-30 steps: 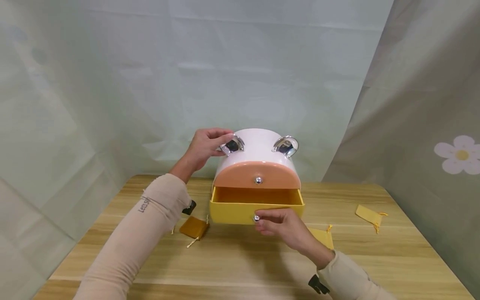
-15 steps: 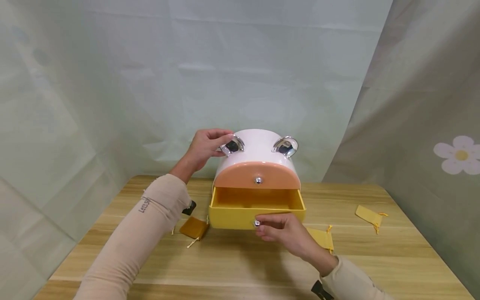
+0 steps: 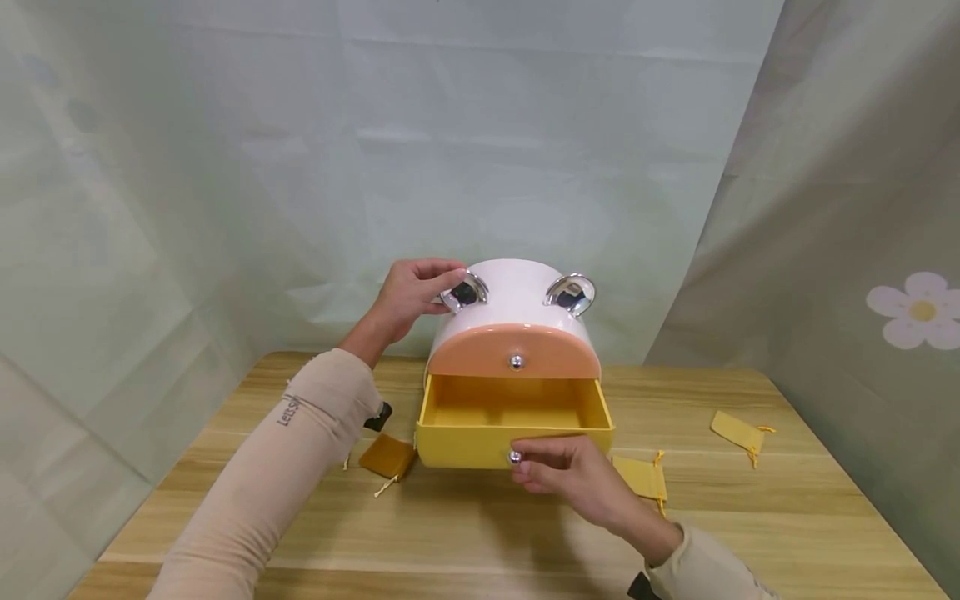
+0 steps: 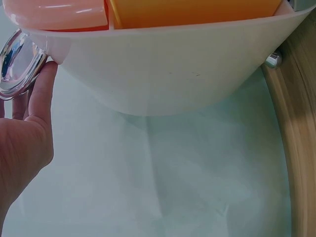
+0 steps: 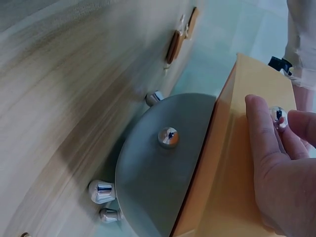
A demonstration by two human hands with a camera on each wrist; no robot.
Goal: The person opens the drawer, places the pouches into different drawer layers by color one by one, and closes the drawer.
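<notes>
Box point(image 3: 517, 300) on bench point(image 3: 480, 517), yellow drawer point(image 3: 465, 437) out. Right hand point(image 3: 573, 479) pinches drawer knob point(image 3: 514, 457). Left hand point(image 3: 408, 292) grips a chrome ear point(image 3: 465, 292).

Open drawer point(image 3: 514, 421) under box point(image 3: 514, 321) mid-table point(image 3: 465, 533); pouches point(image 3: 387, 456) left and right.

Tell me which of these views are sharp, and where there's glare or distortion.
Head view: sharp, evenly lit, soft shadow under the yellow drawer. Left wrist view: the white box is close and soft, the table edge bows, the chrome ear glares. Right wrist view: wood grain smears; the right hand is sharp.
</notes>
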